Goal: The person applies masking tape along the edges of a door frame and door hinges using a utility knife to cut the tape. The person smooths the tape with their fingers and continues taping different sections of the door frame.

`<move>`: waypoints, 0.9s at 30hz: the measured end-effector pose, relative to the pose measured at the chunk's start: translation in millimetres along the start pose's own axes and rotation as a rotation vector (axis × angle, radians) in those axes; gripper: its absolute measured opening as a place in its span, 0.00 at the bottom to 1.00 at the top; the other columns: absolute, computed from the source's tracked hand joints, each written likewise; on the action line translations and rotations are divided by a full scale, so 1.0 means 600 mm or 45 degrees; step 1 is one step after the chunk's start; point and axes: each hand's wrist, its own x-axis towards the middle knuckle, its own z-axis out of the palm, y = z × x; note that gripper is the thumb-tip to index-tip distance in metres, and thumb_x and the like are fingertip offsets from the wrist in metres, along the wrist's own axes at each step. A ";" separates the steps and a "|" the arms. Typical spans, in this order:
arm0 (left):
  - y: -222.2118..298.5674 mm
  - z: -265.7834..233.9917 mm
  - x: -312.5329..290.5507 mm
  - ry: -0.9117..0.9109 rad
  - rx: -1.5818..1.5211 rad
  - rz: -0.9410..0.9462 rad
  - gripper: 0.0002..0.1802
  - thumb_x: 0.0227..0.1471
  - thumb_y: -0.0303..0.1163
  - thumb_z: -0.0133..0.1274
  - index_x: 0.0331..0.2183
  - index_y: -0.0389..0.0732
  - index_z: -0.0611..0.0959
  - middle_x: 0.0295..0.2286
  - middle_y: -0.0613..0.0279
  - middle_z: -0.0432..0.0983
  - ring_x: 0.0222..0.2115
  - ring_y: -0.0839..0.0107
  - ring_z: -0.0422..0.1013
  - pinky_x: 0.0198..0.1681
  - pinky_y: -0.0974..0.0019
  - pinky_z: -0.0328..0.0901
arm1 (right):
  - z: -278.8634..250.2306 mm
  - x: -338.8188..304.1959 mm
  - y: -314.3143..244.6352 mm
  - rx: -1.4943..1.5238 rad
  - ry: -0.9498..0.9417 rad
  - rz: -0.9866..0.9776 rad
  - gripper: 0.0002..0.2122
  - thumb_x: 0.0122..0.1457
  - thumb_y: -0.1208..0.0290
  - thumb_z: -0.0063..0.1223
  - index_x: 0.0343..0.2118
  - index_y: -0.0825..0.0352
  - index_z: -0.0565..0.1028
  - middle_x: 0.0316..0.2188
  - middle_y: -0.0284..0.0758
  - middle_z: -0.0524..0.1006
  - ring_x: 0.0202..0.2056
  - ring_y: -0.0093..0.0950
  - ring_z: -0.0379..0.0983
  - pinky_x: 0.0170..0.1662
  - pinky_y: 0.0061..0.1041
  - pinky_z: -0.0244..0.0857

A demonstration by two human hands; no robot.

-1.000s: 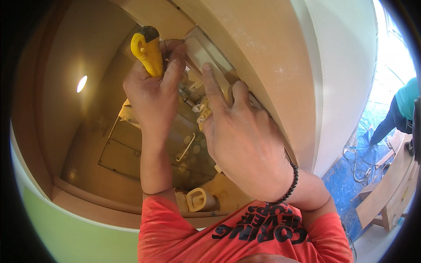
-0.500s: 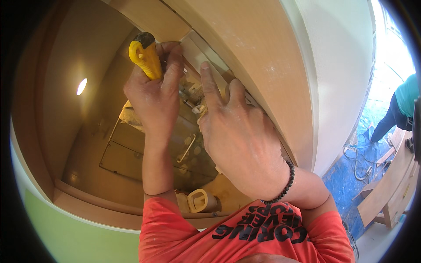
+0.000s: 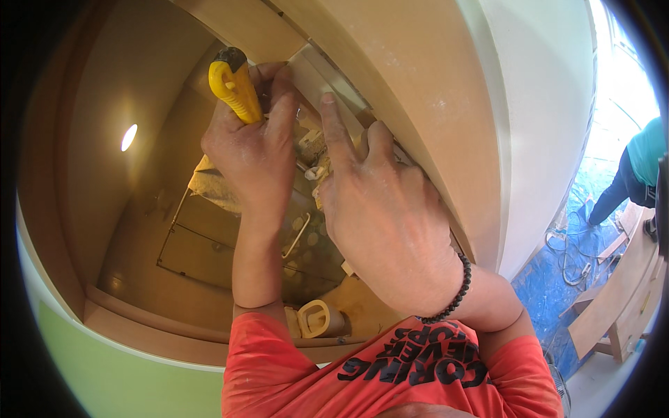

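Note:
My left hand (image 3: 252,150) is closed around a yellow utility knife (image 3: 235,87) with a dark end cap, which sticks up out of the fist. Its blade is hidden by my fingers. The fingertips of that hand reach the upper end of a pale flat strip (image 3: 317,76) lying along the wooden door frame (image 3: 411,104). My right hand (image 3: 390,216), with a dark bead bracelet at the wrist, rests on the same strip, index finger stretched out and apart from the middle finger. Its thumb is mostly out of sight.
Below my arms is a bathroom with a toilet (image 3: 322,319), a white grab bar (image 3: 297,235) and a cloth-draped rail (image 3: 212,187). To the right, another person (image 3: 631,171) stands on blue floor sheeting (image 3: 582,184) near cables and wooden boards (image 3: 617,306).
My left hand and the knife have shifted slightly right, and more of the strip's upper end shows. The right hand stays nearly in place on the strip.

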 end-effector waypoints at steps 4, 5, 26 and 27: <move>-0.002 0.004 0.001 -0.005 -0.068 -0.030 0.07 0.59 0.24 0.63 0.40 0.34 0.88 0.27 0.67 0.82 0.28 0.81 0.75 0.34 0.72 0.70 | 0.001 0.000 0.000 0.015 -0.010 0.009 0.24 0.57 0.66 0.56 0.59 0.61 0.80 0.37 0.35 0.80 0.40 0.33 0.78 0.35 0.32 0.73; -0.002 0.005 0.001 0.010 -0.117 -0.058 0.07 0.60 0.24 0.63 0.41 0.34 0.88 0.27 0.66 0.82 0.27 0.81 0.75 0.34 0.72 0.70 | 0.000 0.000 0.000 0.015 -0.014 0.012 0.24 0.57 0.66 0.56 0.59 0.61 0.80 0.37 0.35 0.80 0.40 0.33 0.78 0.35 0.32 0.73; -0.009 -0.018 0.027 -0.116 0.270 0.549 0.12 0.54 0.23 0.69 0.42 0.40 0.91 0.31 0.59 0.80 0.29 0.65 0.76 0.33 0.63 0.71 | -0.006 0.001 0.001 0.121 -0.104 0.027 0.32 0.64 0.67 0.57 0.72 0.60 0.67 0.47 0.48 0.77 0.29 0.51 0.83 0.35 0.48 0.81; -0.006 -0.019 0.030 -0.135 0.318 0.564 0.12 0.53 0.23 0.69 0.42 0.40 0.91 0.32 0.57 0.79 0.29 0.61 0.76 0.33 0.61 0.71 | -0.006 0.001 0.001 0.115 -0.103 0.024 0.32 0.64 0.67 0.57 0.72 0.60 0.67 0.47 0.48 0.77 0.29 0.51 0.83 0.35 0.49 0.80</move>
